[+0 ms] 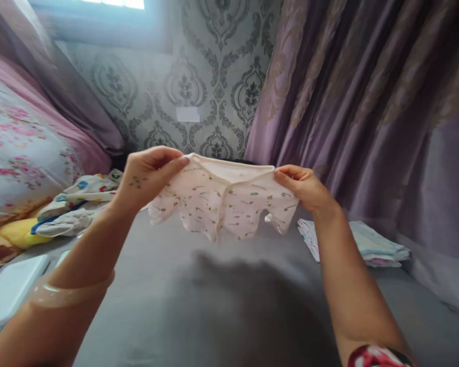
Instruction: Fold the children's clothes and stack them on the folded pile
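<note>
A small pale pink baby shirt (237, 209) with a scattered print hangs stretched out in front of me, above the grey bedding. My left hand (151, 173) pinches its left shoulder by the neckline, thumb on the near side. At the opposite shoulder, my right hand (304, 186) grips the cloth between thumb and fingers. The neck opening faces up and the two short sleeves droop at the sides. A trimmed front edge runs down the middle of the shirt.
Folded clothes (378, 242) lie in a pile at the right. Loose printed clothes (80, 199) are heaped at the left beside a floral pillow (26, 137). A white flat object (15, 285) sits at lower left. Purple curtains (348, 112) hang at the right; grey bedding (137, 306) lies below.
</note>
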Tool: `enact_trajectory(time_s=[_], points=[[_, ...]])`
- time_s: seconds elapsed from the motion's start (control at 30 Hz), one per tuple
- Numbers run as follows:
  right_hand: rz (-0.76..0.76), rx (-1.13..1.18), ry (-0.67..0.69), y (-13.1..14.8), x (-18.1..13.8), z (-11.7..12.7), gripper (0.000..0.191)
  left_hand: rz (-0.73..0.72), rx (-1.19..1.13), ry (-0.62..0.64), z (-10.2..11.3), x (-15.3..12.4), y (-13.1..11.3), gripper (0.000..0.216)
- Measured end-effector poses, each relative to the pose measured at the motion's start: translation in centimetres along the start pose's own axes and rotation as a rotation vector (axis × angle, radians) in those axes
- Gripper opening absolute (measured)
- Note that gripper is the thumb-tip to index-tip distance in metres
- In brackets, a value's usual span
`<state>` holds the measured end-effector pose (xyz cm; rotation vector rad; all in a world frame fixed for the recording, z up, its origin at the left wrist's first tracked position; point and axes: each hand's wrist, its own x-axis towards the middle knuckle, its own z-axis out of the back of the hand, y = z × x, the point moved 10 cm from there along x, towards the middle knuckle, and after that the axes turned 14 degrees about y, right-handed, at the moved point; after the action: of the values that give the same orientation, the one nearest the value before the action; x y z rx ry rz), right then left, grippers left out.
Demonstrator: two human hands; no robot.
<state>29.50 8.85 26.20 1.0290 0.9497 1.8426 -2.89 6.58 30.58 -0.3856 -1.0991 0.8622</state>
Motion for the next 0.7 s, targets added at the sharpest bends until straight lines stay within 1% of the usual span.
enact_trajectory(time_s=[0.03, 0.07, 0.13, 0.17, 0.23, 0.27, 0.3, 0.37, 0.4, 0.5, 0.6, 0.7], points=[[-0.002, -0.004, 0.022, 0.3, 0.4, 0.0, 0.047, 0.014, 0.034, 0.028, 0.3, 0.4, -0.4, 0.031], [-0.011, -0.035, 0.062, 0.5, 0.8, -0.3, 0.045, 0.030, 0.081, 0.117, -0.2, 0.9, -0.4, 0.031], [-0.007, -0.112, 0.115, 0.9, 1.7, -0.8, 0.042, 0.049, 0.150, 0.290, -1.4, 1.4, 0.4, 0.032], [0.009, -0.121, 0.107, 1.1, 2.1, -0.8, 0.041, 0.050, 0.156, 0.317, -1.5, 1.6, 1.0, 0.033], [0.042, -0.085, 0.064, 1.5, 2.8, -0.4, 0.042, 0.067, 0.090, 0.260, -0.6, 1.9, 2.0, 0.038], [0.041, -0.081, 0.064, 1.5, 3.2, -0.3, 0.042, 0.090, 0.042, 0.240, -0.2, 2.0, 2.5, 0.040], [0.027, -0.099, 0.088, 1.4, 3.5, -0.5, 0.042, 0.115, 0.005, 0.259, -0.3, 2.1, 2.9, 0.041], [-0.006, -0.132, 0.149, 1.0, 3.9, -1.0, 0.041, 0.149, -0.031, 0.357, -1.1, 2.3, 3.2, 0.041], [-0.010, -0.118, 0.156, 0.9, 4.0, -1.1, 0.041, 0.157, -0.048, 0.384, -1.3, 2.4, 3.2, 0.041], [-0.010, -0.025, 0.136, 0.3, 4.1, -0.9, 0.043, 0.158, -0.097, 0.359, -1.3, 2.9, 3.4, 0.044], [-0.053, -0.048, 0.194, -0.7, 4.3, -1.6, 0.040, 0.140, -0.072, 0.412, -2.3, 3.2, 4.3, 0.042], [-0.075, -0.065, 0.198, -1.5, 4.6, -1.7, 0.041, 0.163, -0.104, 0.408, -3.0, 3.2, 5.9, 0.041]])
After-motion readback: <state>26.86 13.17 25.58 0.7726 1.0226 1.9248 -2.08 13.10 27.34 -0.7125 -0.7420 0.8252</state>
